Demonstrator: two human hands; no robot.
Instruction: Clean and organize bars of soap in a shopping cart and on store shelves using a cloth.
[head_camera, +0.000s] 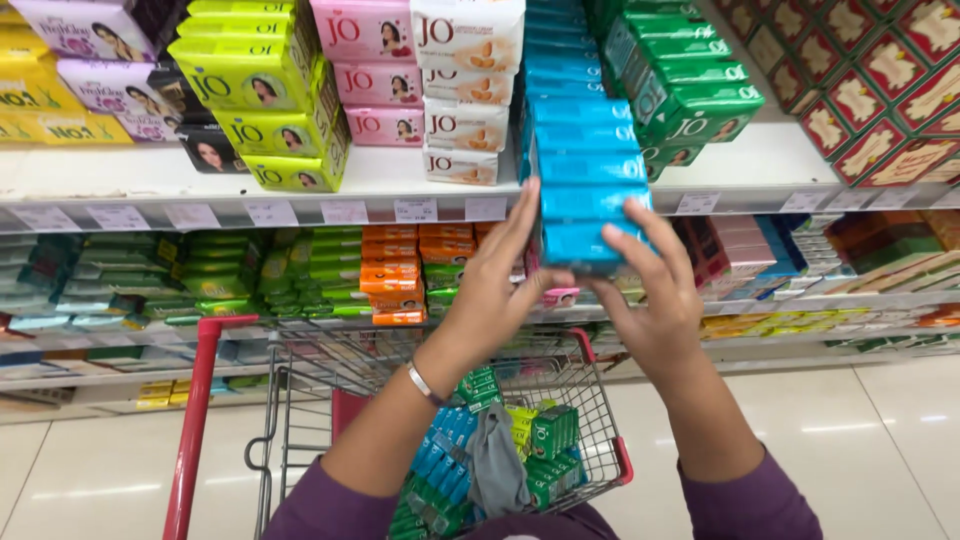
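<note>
Wire cart (590, 400) below, both hands (580, 290) spread, clasping upright blue soap stack (588, 180), long axis vertical, against shelf (400, 180)

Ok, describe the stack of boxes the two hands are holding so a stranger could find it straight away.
Start at the white top shelf. The left hand and right hand hold the blue boxes against its front edge. It is the only plain blue stack, between white boxes and green boxes.

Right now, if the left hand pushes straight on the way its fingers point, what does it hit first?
The left hand already touches the blue soap stack, fingers pointing up and away. Straight on, it would likely meet the white shelf edge or the white soap boxes above; depth is unclear.
</note>
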